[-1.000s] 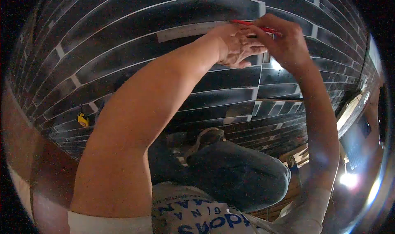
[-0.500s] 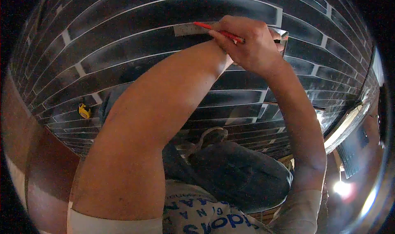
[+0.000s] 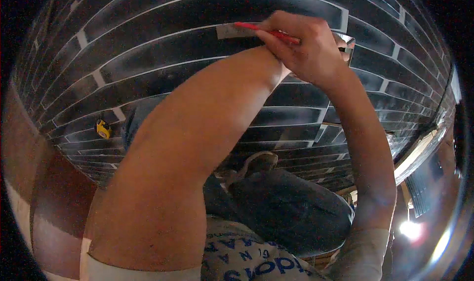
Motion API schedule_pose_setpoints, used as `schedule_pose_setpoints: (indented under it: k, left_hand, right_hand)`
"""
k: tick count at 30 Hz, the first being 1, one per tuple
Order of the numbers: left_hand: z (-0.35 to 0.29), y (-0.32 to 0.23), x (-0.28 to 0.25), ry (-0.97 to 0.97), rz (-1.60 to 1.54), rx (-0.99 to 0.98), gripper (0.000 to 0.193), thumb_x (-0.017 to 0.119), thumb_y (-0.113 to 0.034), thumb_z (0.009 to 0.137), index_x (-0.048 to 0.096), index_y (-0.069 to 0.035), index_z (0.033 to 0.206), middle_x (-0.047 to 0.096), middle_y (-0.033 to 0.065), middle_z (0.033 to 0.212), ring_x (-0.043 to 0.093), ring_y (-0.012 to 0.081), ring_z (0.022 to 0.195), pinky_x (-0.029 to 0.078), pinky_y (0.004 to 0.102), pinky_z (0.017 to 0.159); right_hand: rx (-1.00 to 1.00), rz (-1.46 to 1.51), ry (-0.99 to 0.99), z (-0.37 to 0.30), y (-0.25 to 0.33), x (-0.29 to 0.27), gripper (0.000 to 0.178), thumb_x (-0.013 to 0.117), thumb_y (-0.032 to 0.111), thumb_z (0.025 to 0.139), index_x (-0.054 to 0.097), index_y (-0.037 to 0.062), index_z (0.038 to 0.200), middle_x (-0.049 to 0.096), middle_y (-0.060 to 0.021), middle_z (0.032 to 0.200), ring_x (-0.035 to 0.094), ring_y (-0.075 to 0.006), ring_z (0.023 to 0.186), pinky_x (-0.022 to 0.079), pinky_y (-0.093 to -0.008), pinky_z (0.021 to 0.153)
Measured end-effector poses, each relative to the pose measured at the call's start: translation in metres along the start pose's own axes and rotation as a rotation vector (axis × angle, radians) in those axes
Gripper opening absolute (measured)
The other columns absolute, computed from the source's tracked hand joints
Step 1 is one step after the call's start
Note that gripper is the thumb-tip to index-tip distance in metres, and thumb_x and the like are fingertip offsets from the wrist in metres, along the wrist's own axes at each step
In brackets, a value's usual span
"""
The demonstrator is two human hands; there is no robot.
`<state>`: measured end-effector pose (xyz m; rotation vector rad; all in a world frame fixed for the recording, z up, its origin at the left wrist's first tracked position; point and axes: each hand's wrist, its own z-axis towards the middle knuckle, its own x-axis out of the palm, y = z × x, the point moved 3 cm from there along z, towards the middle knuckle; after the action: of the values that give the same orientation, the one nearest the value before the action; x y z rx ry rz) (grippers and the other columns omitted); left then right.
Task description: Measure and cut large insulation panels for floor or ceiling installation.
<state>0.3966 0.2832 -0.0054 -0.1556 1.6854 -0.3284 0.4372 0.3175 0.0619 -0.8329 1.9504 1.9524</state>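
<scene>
My right hand (image 3: 308,44) is closed round a slim red pencil or pen (image 3: 247,26). Its thin end points left, over a flat grey strip (image 3: 229,32) that looks like a ruler and lies on dark, plank-shaped tiles (image 3: 197,4). My left forearm (image 3: 212,98) reaches across from the lower left and passes under the right hand. Only a few fingertips of my left hand (image 3: 341,43) show beyond the right one, beside a shiny metal edge (image 3: 351,51). The right hand hides the rest, so its grip cannot be made out.
A yellow tape measure (image 3: 103,128) lies on the tiles at the left. My bent leg in dark trousers (image 3: 291,207) and a shoe (image 3: 259,163) are below my arms. A reddish-brown surface (image 3: 64,192) borders the tiles at left; a bright lamp (image 3: 411,227) glows at lower right.
The whole view has shifted slightly, so tiles and hands sit a little further right. My right hand keeps the red pencil or pen over the grey strip, in nearly the same pose.
</scene>
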Motion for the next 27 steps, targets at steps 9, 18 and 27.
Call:
schedule_pose_setpoints:
  k: [9, 18, 27]
  left_hand:
    - [-0.002, 0.003, 0.001, -0.003, 0.007, -0.019, 0.062, 0.043, -0.054, 0.103, 0.038, -0.021, 0.155, 0.039, 0.0039, 0.164, 0.029, 0.0249, 0.154, 0.015, 0.0433, 0.13]
    - [-0.003, 0.01, 0.001, 0.005, 0.035, -0.034, 0.064, 0.043, -0.054, 0.104, 0.035, -0.022, 0.158, 0.037, 0.0036, 0.165, 0.026, 0.0238, 0.156, 0.013, 0.0424, 0.13]
    - [0.016, 0.009, -0.002, -0.028, 0.211, -0.035, 0.065, 0.045, -0.054, 0.104, 0.033, -0.025, 0.161, 0.033, 0.0016, 0.168, 0.022, 0.0229, 0.157, 0.012, 0.0413, 0.131]
  right_hand:
    - [-0.002, -0.012, -0.016, 0.003, -0.001, -0.001, 0.018, 0.073, 0.027, 0.093, 0.069, 0.0104, 0.098, 0.069, -0.0168, 0.079, 0.068, -0.0414, 0.073, 0.057, -0.0484, 0.066]
    - [0.085, -0.028, 0.093, 0.015, -0.003, 0.004, 0.018, 0.075, 0.02, 0.094, 0.072, 0.0074, 0.107, 0.073, -0.0155, 0.091, 0.073, -0.0328, 0.08, 0.057, -0.0391, 0.075]
    - [0.406, -0.382, 0.178, -0.057, -0.028, -0.114, 0.023, 0.073, 0.022, 0.098, 0.073, 0.0082, 0.117, 0.075, -0.0134, 0.105, 0.074, -0.0255, 0.089, 0.062, -0.037, 0.08]
